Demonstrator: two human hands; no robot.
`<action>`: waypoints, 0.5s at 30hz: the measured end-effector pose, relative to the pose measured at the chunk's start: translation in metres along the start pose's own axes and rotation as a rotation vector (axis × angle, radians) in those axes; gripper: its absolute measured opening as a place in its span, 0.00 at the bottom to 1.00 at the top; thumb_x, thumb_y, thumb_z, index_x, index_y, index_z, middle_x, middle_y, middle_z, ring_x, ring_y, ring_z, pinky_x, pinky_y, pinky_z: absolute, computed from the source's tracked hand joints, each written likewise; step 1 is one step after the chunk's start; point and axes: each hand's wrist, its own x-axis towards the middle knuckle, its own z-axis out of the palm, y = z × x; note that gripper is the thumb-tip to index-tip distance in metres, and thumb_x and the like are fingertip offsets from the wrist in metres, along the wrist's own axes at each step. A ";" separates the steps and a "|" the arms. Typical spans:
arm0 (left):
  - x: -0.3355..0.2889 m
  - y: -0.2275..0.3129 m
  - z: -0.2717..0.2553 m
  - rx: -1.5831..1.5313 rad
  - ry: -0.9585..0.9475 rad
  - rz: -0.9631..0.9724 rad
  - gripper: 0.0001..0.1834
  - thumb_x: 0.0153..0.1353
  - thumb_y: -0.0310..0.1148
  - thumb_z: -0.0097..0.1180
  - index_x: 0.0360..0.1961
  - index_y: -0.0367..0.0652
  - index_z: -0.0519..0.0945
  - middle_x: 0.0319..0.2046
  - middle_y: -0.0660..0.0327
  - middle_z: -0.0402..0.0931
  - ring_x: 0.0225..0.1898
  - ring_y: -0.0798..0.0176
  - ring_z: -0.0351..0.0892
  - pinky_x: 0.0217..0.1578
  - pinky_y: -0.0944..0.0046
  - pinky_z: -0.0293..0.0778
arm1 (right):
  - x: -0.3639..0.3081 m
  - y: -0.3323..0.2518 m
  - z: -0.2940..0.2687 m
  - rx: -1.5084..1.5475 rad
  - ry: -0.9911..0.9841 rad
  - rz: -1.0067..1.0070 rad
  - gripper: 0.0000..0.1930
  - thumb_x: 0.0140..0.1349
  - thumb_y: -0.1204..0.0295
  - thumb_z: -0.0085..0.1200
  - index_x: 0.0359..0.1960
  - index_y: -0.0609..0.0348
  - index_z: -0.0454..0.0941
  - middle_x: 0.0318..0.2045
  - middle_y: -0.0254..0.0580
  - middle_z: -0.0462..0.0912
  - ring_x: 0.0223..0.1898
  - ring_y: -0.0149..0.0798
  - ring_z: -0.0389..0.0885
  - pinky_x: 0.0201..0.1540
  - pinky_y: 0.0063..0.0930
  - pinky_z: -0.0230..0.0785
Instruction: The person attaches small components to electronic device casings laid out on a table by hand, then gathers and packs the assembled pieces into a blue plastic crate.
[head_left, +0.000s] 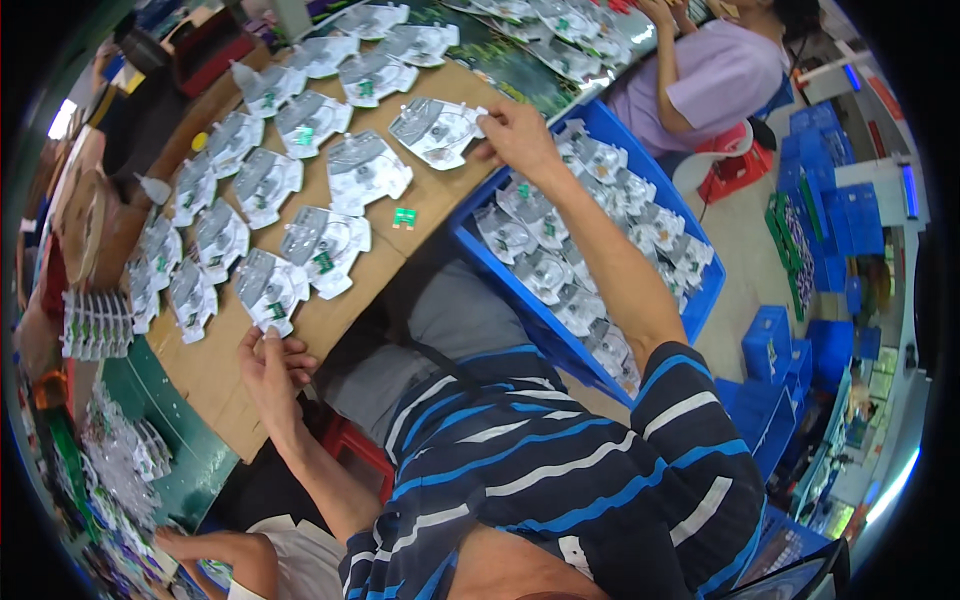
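My right hand (522, 143) is closed on the right edge of a grey-and-white plastic housing (437, 131), which is over the cardboard near the blue crate. At the near edge of the cardboard, my left hand (272, 368) pinches the lower tip of another plastic housing (270, 290) with a green circuit board on it. Beside that one is a further housing (325, 248), also bearing a green board. A loose green circuit board (404, 218) lies on the cardboard between my hands, below a housing (367, 170) on which no board shows.
Rows of similar housings cover the cardboard sheet (235, 400). At my right stands a blue crate (712, 285) filled with more housings. Co-workers sit at the upper right (700, 85) and lower left (245, 560). A dark bottle (140, 45) is at the far left.
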 end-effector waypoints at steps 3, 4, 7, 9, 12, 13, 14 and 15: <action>0.006 -0.004 -0.003 -0.019 -0.013 -0.017 0.23 0.73 0.40 0.53 0.57 0.31 0.66 0.29 0.55 0.80 0.19 0.69 0.79 0.15 0.74 0.68 | -0.022 0.008 -0.056 0.003 -0.016 -0.030 0.14 0.67 0.68 0.52 0.44 0.68 0.81 0.31 0.45 0.85 0.24 0.34 0.85 0.24 0.28 0.74; 0.006 -0.006 -0.006 -0.032 -0.023 -0.014 0.21 0.72 0.39 0.53 0.55 0.32 0.67 0.28 0.56 0.80 0.19 0.69 0.79 0.15 0.74 0.68 | -0.032 0.010 -0.078 -0.047 -0.040 -0.013 0.13 0.67 0.68 0.53 0.44 0.66 0.81 0.31 0.44 0.85 0.25 0.34 0.85 0.27 0.29 0.75; 0.003 -0.007 -0.006 -0.025 -0.020 -0.001 0.16 0.73 0.38 0.51 0.50 0.35 0.70 0.27 0.58 0.79 0.19 0.69 0.78 0.15 0.75 0.68 | -0.061 0.017 -0.117 -0.310 -0.098 -0.141 0.11 0.67 0.69 0.53 0.45 0.61 0.81 0.33 0.43 0.85 0.33 0.39 0.84 0.37 0.32 0.75; 0.001 -0.004 -0.005 0.002 0.027 -0.043 0.15 0.75 0.39 0.48 0.51 0.37 0.71 0.27 0.61 0.79 0.18 0.72 0.75 0.15 0.76 0.66 | -0.072 0.024 -0.116 -0.365 -0.183 -0.232 0.09 0.68 0.70 0.53 0.45 0.59 0.81 0.36 0.40 0.85 0.38 0.37 0.84 0.41 0.31 0.75; -0.001 -0.020 -0.019 0.061 0.012 0.038 0.15 0.75 0.39 0.46 0.50 0.38 0.73 0.25 0.62 0.78 0.17 0.72 0.73 0.15 0.75 0.63 | -0.076 0.041 -0.096 -0.413 -0.330 -0.400 0.07 0.67 0.73 0.53 0.44 0.57 0.81 0.40 0.39 0.84 0.44 0.40 0.83 0.47 0.33 0.74; -0.006 -0.021 -0.021 0.065 0.008 0.038 0.15 0.75 0.39 0.46 0.50 0.38 0.73 0.25 0.62 0.78 0.17 0.72 0.73 0.15 0.75 0.63 | -0.076 0.044 -0.086 -0.412 -0.393 -0.473 0.07 0.66 0.76 0.53 0.43 0.56 0.81 0.42 0.40 0.83 0.46 0.44 0.82 0.49 0.35 0.74; -0.014 -0.021 -0.023 0.082 0.018 0.050 0.15 0.75 0.39 0.46 0.50 0.37 0.73 0.24 0.63 0.77 0.17 0.72 0.73 0.15 0.75 0.63 | -0.074 0.045 -0.077 -0.407 -0.396 -0.472 0.07 0.66 0.76 0.53 0.43 0.56 0.81 0.42 0.40 0.83 0.46 0.44 0.82 0.49 0.35 0.74; -0.021 -0.019 -0.026 0.098 0.027 0.063 0.15 0.75 0.38 0.46 0.50 0.37 0.74 0.23 0.63 0.77 0.16 0.73 0.72 0.14 0.75 0.62 | -0.072 0.044 -0.068 -0.395 -0.435 -0.558 0.08 0.63 0.78 0.54 0.42 0.57 0.81 0.41 0.41 0.82 0.45 0.46 0.81 0.49 0.37 0.74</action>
